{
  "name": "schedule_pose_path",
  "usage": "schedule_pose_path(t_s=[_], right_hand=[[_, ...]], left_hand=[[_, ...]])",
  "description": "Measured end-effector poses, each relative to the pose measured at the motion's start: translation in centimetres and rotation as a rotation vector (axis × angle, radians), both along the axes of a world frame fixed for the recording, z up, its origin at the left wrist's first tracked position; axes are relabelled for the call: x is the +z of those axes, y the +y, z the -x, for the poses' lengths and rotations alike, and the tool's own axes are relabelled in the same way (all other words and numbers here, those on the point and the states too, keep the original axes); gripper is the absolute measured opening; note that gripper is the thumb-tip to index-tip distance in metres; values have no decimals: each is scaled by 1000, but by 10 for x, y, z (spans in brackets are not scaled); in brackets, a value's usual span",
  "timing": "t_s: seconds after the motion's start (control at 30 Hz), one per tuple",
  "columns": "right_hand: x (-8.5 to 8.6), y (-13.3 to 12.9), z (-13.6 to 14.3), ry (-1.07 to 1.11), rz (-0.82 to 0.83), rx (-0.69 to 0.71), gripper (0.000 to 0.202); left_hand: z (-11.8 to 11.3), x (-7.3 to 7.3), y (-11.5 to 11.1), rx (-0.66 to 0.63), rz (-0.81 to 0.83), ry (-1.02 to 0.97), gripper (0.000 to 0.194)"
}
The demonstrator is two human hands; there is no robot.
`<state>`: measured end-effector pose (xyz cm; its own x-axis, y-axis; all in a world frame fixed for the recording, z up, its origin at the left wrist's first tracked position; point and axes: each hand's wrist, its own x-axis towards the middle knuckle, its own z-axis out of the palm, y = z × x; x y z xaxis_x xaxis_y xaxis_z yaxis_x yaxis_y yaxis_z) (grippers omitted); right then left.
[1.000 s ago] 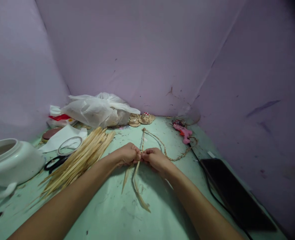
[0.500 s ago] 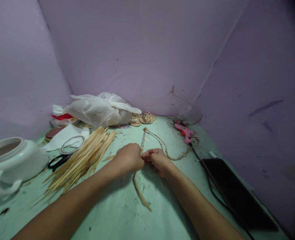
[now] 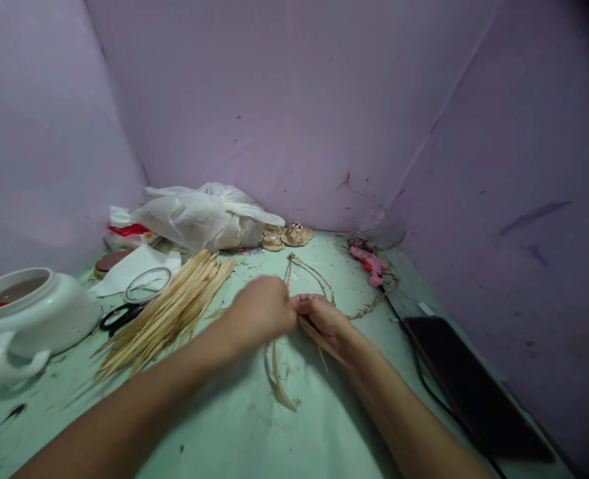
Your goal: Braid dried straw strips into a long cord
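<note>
A thin braided straw cord (image 3: 319,274) runs from the far side of the table to my hands. My left hand (image 3: 263,309) is closed at the cord's near end, back of the hand toward me, slightly blurred. Against it, my right hand (image 3: 327,322) pinches with thumb and fingers; a flat straw strand (image 3: 319,340) passes under its palm. Another loose straw strand (image 3: 280,382) hangs down below my left hand onto the table. The exact joining point is hidden between the fingers.
Left lie a bundle of dry straw strips (image 3: 174,316), black-handled scissors (image 3: 119,318), a tape roll (image 3: 148,285) and a white pot (image 3: 69,313). A plastic bag (image 3: 199,216) and woven straw pieces (image 3: 297,235) sit behind. Right are a pink glue gun (image 3: 371,265) and a dark phone-like slab (image 3: 474,386).
My left hand has risen slightly and moved a little right, blurring. My right hand has turned, showing a strand beneath its palm. The hanging strand's end has shifted slightly up and left.
</note>
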<state>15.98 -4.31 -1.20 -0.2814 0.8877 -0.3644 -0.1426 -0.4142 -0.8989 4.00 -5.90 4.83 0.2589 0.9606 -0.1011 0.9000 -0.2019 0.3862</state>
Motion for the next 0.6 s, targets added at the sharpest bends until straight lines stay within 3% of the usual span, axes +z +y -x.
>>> schedule_pose_path(t_s=[0.1, 0.23, 0.33, 0.47, 0.6], right_hand=[[-2, 3, -2, 42, -9, 15, 7], [-6, 5, -1, 53, -73, 26, 8], [-9, 7, -4, -1, -136, 68, 13], [-13, 11, -13, -248, -299, 165, 12], [-10, 8, -15, -773, -585, 208, 11]], left_hand=[[14, -3, 24, 205, 242, -334, 23], [9, -27, 34, 198, 782, -713, 15], [6, -40, 36, 165, 950, -832, 16], [7, -43, 37, 118, 756, -616, 14], [0, -41, 30, 127, 354, -209, 13]])
